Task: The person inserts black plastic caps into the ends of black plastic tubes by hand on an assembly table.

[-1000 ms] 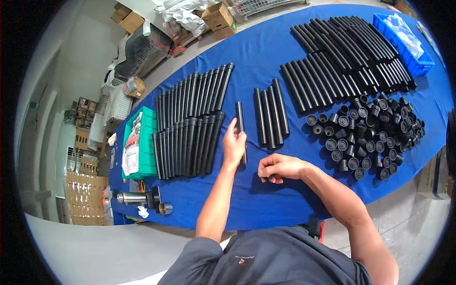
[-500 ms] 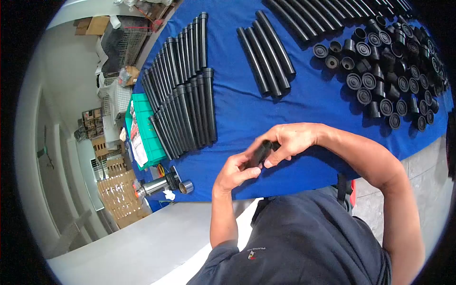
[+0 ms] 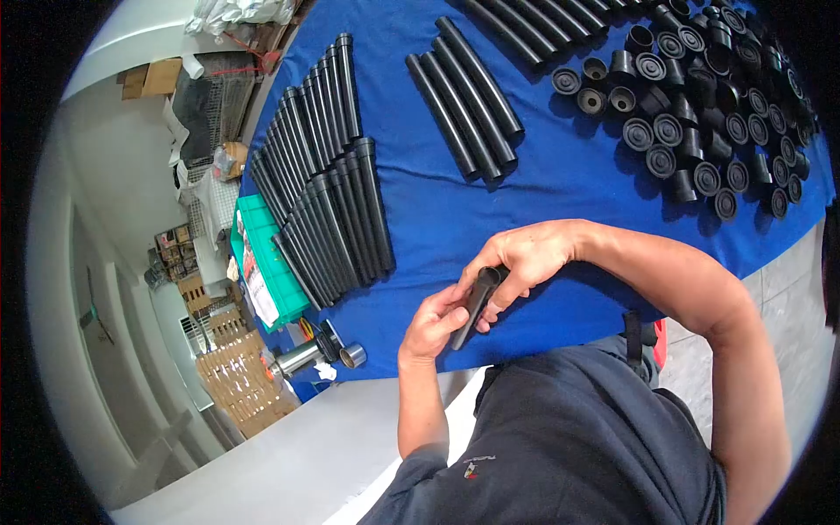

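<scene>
Close over the near part of the blue cloth, both hands are on one black tube (image 3: 473, 311), which stands tilted with its round end (image 3: 488, 275) up. My left hand (image 3: 430, 325) is closed on the tube's side, thumb and fingertips against it. My right hand (image 3: 531, 258) curls around the upper end, thumb and fingers closed about it. Part of the tube is hidden behind the fingers, and a dark edge shows under the right palm.
Capped black tubes (image 3: 331, 219) lie in two rows at the left. Several plain tubes (image 3: 464, 101) rest mid-table, with more tubes (image 3: 542, 26) behind. Loose black rubber caps (image 3: 661, 161) cover the right side. A green tray (image 3: 278, 278) and metal cylinder (image 3: 297, 360) stand at the left edge.
The tube has turned more upright between my hands, with its round end now facing up. My left hand has shifted slightly down its side. The whole view has tilted a little.
</scene>
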A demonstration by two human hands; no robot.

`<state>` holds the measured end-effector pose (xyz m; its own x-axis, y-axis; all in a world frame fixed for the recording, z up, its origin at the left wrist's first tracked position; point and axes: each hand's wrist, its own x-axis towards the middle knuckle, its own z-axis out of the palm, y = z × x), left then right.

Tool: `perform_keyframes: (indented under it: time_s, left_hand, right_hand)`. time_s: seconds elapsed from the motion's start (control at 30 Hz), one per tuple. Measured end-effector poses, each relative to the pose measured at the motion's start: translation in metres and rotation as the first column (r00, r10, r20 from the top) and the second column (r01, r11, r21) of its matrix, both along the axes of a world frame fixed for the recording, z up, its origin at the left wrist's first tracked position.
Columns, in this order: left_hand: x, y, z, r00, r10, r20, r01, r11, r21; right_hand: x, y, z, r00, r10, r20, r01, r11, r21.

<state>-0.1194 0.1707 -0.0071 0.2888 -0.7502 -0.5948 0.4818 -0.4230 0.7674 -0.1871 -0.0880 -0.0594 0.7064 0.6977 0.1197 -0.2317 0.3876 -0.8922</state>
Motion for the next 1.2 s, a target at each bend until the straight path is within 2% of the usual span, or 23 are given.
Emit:
perform_keyframes:
  time_s: [0.17, 0.27, 0.37, 0.4, 0.43, 0.47, 0.5, 0.6, 0.63, 0.73, 0.77, 0.83, 0.9, 1.0, 1.07, 1.1, 1.13, 1.17, 1.2]
  left_hand:
    - [-0.003, 0.005, -0.003, 0.991, 0.09, -0.102, -0.084, 0.995, 0.057]
    - [-0.005, 0.008, -0.006, 0.987, -0.052, 0.152, 0.05, 0.999, 0.015]
    - [-0.009, 0.014, -0.01, 0.986, 0.065, 0.154, -0.05, 0.993, -0.105]
    - [-0.022, 0.008, -0.007, 0.948, 0.282, 0.146, -0.249, 0.946, -0.209]
    - [-0.027, 0.0, -0.009, 0.886, 0.463, -0.001, -0.431, 0.823, -0.37]
    - [-0.03, -0.004, -0.009, 0.784, 0.595, -0.176, -0.595, 0.64, -0.486]
    - [-0.033, -0.002, -0.006, 0.697, 0.654, -0.292, -0.695, 0.517, -0.5]
    - [-0.04, 0.013, -0.005, 0.572, 0.659, -0.489, -0.819, 0.422, -0.39]
    - [-0.042, 0.015, -0.008, 0.563, 0.622, -0.544, -0.826, 0.413, -0.383]
    - [-0.052, 0.016, -0.023, 0.449, 0.676, -0.585, -0.894, 0.352, -0.279]
    - [-0.054, 0.014, -0.03, 0.402, 0.644, -0.651, -0.915, 0.319, -0.248]
    - [-0.062, 0.008, -0.038, 0.376, 0.668, -0.642, -0.926, 0.303, -0.226]
    - [-0.064, -0.002, -0.04, 0.334, 0.693, -0.639, -0.942, 0.278, -0.191]
    - [-0.065, -0.022, -0.024, 0.21, 0.834, -0.51, -0.971, 0.237, -0.011]
    - [-0.068, -0.009, -0.019, 0.516, 0.78, -0.354, -0.843, 0.535, -0.05]
    - [-0.069, -0.004, -0.014, 0.655, 0.704, -0.273, -0.74, 0.672, -0.043]
    - [-0.071, -0.004, -0.009, 0.725, 0.687, 0.052, -0.682, 0.726, -0.085]
    - [-0.074, -0.006, -0.003, 0.711, 0.597, 0.371, -0.608, 0.788, -0.101]
    - [-0.073, -0.009, 0.001, 0.611, 0.452, 0.649, -0.525, 0.846, -0.094]
  right_hand:
    - [0.003, 0.001, -0.004, 0.999, 0.01, 0.051, -0.008, 0.999, -0.041]
    - [0.005, 0.003, -0.006, 0.999, -0.025, 0.02, 0.027, 0.995, -0.1]
    - [0.002, -0.003, 0.003, 0.989, -0.128, 0.071, 0.135, 0.985, -0.111]
    - [0.003, -0.005, 0.005, 0.989, -0.127, 0.079, 0.139, 0.977, -0.161]
    - [0.004, -0.007, 0.006, 0.988, -0.129, 0.086, 0.145, 0.967, -0.211]
    - [0.003, -0.007, 0.007, 0.987, -0.129, 0.09, 0.148, 0.955, -0.257]
    - [0.002, -0.007, 0.01, 0.989, -0.139, 0.052, 0.147, 0.965, -0.217]
    - [0.004, -0.008, 0.003, 0.978, -0.203, -0.051, 0.197, 0.974, -0.11]
    - [0.005, -0.01, 0.006, 0.983, -0.18, -0.047, 0.168, 0.967, -0.193]
    - [0.003, -0.002, 0.004, 0.962, -0.202, 0.183, 0.245, 0.934, -0.26]
    - [0.002, -0.003, 0.006, 0.967, -0.167, 0.193, 0.223, 0.921, -0.32]
    - [0.001, 0.012, -0.01, 0.881, -0.309, 0.357, 0.377, 0.916, -0.137]
    - [0.002, 0.018, -0.021, 0.833, -0.363, 0.419, 0.417, 0.908, -0.042]
    - [0.004, 0.012, -0.02, 0.913, -0.268, 0.308, 0.313, 0.943, -0.109]
    - [0.003, 0.0, 0.003, 0.983, -0.166, 0.083, 0.18, 0.962, -0.203]
    - [0.003, 0.0, 0.004, 0.976, -0.188, 0.109, 0.208, 0.953, -0.222]
    - [0.003, -0.001, 0.003, 0.968, -0.214, 0.132, 0.241, 0.941, -0.239]
    - [0.002, -0.001, 0.002, 0.958, -0.245, 0.152, 0.278, 0.926, -0.256]
    - [0.002, -0.002, 0.002, 0.954, -0.258, 0.153, 0.29, 0.925, -0.245]
